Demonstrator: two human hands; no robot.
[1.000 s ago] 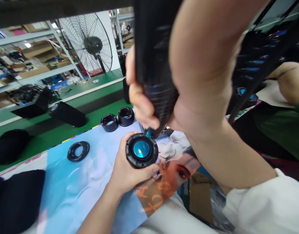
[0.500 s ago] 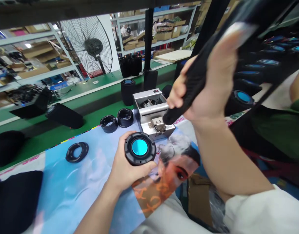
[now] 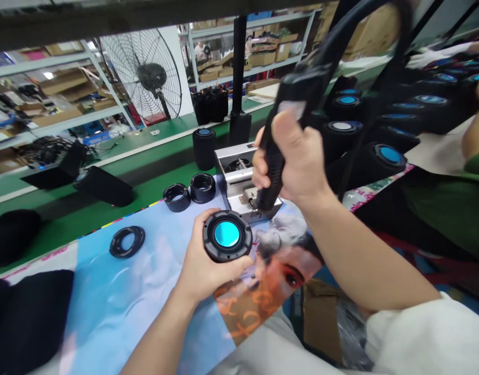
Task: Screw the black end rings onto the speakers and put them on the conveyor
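Note:
My left hand [image 3: 200,265] grips a round black speaker [image 3: 226,234] with a shiny blue centre facing up, thumb and fingers around its rim. My right hand [image 3: 297,161] is wrapped around a black electric screwdriver [image 3: 305,86], its cable looping up from the top. The screwdriver's lower end points down at the front of a silver screw feeder [image 3: 239,205]; whether the tip touches it I cannot tell. Left of the feeder stand two black rings, a nearer one [image 3: 177,206] and a farther one [image 3: 203,197]. A flatter black ring [image 3: 116,248] lies farther left.
A printed sheet [image 3: 145,291] covers the bench. Behind it runs a green surface [image 3: 153,182] with black cylindrical speakers [image 3: 106,186] on it. Several blue-topped speakers [image 3: 388,156] stand at the right, near another person's arm [image 3: 476,130]. A fan [image 3: 151,75] and shelves are behind.
My right hand has come down and left with the screwdriver, which is now more upright over the feeder's front. My left hand and the speaker stay almost where they were.

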